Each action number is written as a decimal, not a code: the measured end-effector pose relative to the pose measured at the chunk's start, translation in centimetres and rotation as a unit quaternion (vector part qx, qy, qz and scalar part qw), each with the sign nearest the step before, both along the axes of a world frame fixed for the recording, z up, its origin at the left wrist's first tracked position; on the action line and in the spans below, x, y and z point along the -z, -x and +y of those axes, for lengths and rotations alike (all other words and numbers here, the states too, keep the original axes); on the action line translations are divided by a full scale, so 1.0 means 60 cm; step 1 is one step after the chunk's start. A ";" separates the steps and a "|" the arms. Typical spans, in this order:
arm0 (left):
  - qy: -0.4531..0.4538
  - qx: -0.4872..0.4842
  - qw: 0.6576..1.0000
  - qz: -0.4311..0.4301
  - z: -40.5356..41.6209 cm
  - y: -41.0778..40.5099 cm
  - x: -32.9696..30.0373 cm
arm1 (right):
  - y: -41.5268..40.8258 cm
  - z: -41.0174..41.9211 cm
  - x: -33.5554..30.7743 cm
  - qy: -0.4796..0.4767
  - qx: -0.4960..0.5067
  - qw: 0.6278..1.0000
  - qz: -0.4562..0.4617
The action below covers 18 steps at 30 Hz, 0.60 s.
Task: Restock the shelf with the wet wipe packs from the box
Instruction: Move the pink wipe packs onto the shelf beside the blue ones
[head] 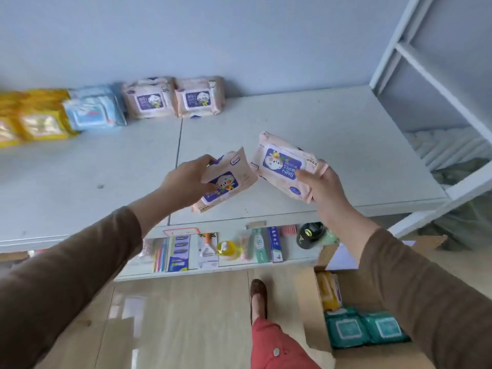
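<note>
Head view, looking down over both outstretched arms in brown sleeves. Left hand [186, 179] grips a pink baby-wipes pack [226, 182], thumb on its face and fingers curled round the near edge; that pack is tilted, held up over the white shelf [332, 145]. Right hand [323, 187] grips a second pink pack [285, 163], thumb pressed on the printed front, fingers wrapped behind it. The two held packs sit side by side in the air, corners nearly touching; cannot tell if they actually meet.

Back of the shelf, against the pale wall: two stacks of matching pink packs [173, 98] standing next to each other. Left of them, light blue packs [93, 110], then yellow packs [40, 121] running off the left edge, blurred. Right part of the shelf surface is bare.

Cardboard box [308, 302] stands on the wooden floor at lower right, beside the person's right arm, flaps open. Inside it: teal packs [364, 328] lying flat and a yellow pack [330, 291] on edge behind them.

Lower shelf [213, 272] under the front lip holds small goods: toothbrush packs, a yellow bottle, tubes, a dark round item. White racking frame [426, 75] rises at right. One brown shoe [258, 294] and a red trouser leg show at bottom centre.
</note>
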<state>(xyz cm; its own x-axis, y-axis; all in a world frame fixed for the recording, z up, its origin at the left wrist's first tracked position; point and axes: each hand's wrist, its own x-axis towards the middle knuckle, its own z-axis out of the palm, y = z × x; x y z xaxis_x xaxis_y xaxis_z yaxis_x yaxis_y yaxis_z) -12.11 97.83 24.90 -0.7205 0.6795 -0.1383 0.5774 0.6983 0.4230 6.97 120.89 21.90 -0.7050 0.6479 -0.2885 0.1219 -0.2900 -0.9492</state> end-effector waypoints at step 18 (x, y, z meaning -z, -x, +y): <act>0.156 -0.074 0.982 0.074 0.014 0.561 0.008 | 0.590 0.064 0.043 -0.045 -0.241 0.969 -0.015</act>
